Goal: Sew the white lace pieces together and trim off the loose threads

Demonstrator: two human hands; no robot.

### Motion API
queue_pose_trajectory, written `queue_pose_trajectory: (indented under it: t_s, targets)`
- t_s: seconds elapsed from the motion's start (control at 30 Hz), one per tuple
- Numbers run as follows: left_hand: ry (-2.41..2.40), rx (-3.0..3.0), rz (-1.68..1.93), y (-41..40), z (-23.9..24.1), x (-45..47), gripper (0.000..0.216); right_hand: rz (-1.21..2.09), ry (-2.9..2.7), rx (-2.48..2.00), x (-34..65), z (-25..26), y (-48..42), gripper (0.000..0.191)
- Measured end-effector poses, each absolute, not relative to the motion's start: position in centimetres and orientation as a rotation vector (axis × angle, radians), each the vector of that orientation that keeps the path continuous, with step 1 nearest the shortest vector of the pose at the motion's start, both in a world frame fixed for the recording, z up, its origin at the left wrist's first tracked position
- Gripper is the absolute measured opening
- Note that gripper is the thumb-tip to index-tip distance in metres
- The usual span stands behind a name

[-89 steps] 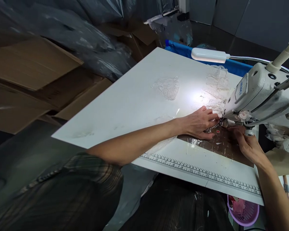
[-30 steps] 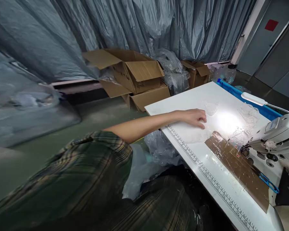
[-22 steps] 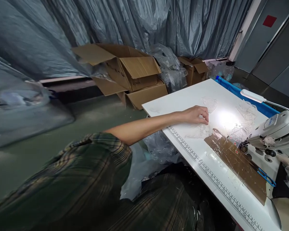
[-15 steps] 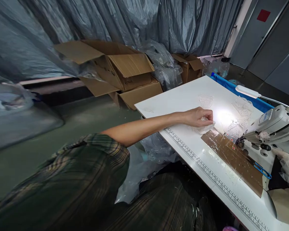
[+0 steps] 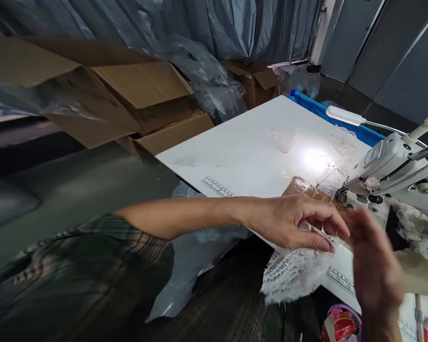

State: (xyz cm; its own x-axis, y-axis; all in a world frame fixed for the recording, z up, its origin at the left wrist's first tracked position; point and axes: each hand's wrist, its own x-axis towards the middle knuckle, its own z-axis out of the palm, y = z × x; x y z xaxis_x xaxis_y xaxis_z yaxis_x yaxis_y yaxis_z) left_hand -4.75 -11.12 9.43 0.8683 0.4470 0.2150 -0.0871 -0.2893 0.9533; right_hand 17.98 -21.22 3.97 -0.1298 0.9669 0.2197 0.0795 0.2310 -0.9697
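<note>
My left hand [image 5: 303, 221] is closed on a piece of white lace [image 5: 294, 273], thumb against fingers, and the lace hangs over the table's front edge. Close beside its fingertips is my right hand [image 5: 376, 270], raised and smeared by motion, so its grip is unclear. Beyond both hands stands a white sewing machine [image 5: 381, 164], its needle area over a brown taped sheet [image 5: 303, 186] that my hands partly cover. More lace lies by the needle [image 5: 333, 176], further back on the table [image 5: 342, 145], and as a separate small lace piece [image 5: 284, 139].
The white table [image 5: 228, 147] has a printed ruler along its front edge. A lit lamp [image 5: 345, 115] hangs over it. Open cardboard boxes [image 5: 142, 85] and plastic bags stand to the left. A purple-rimmed container [image 5: 342, 325] of scraps is at the lower right.
My left hand has drawn the lace from the tabletop toward me, past the front edge. My right hand has come into view. The view has shifted to the right.
</note>
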Motion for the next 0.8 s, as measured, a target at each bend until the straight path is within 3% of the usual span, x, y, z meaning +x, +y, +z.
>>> queue_pose_trajectory:
  t_s: [0.2,0.33,0.43,0.6,0.8]
  targets:
    - [0.325,1.76,0.446,-8.8,7.4,-4.9,0.029,1.467,-1.493,-1.083,14.8,2.2,-18.5,0.054]
    - [0.599,1.892,0.599,-6.7,5.2,-5.5,0.029,1.513,-1.447,-1.261,16.8,2.1,-16.9,0.057]
    - [0.838,2.103,0.616,-5.1,3.6,-6.1,0.033,1.237,-1.526,-1.473,19.1,2.0,-15.0,0.052]
    - [0.913,2.673,0.572,-2.8,2.7,-6.0,0.026,0.388,-1.69,-1.896,21.8,1.7,-13.0,0.033]
    - [0.355,2.679,0.426,-0.9,3.5,-2.3,0.019,0.255,-1.605,-1.838,21.3,0.8,-13.6,0.03]
